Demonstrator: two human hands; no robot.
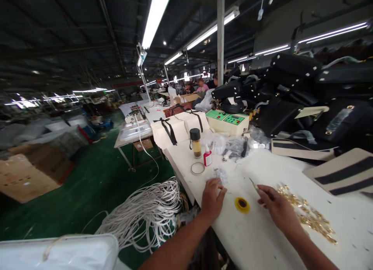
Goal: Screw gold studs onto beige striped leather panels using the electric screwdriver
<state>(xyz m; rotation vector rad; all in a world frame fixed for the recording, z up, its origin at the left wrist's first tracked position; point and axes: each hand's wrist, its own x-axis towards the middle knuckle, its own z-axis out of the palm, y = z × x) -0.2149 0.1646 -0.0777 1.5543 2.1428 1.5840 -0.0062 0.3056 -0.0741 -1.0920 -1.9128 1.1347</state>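
Note:
On the white table [262,231], my left hand [213,198] rests beside a small crumpled clear plastic piece [220,174], its fingers curled together; whatever they may hold is too small to name. My right hand [274,206] pinches a thin pointed tool [253,182], its tip directed up and left. Between my hands lies a yellow ring-shaped roll [242,204] with a dark centre. Many small gold metal pieces [310,215] are scattered just right of my right hand. Farther back are a red bottle with a white cap [207,157] and a metal ring [197,168] lying flat.
A dark-capped jar [195,143] stands near white bundles with black ties [169,132]. Behind it is a cream machine with a green panel [229,122]. Black bags [279,114] pile up at right. White cords [148,211] heap on the floor left. People sit far back.

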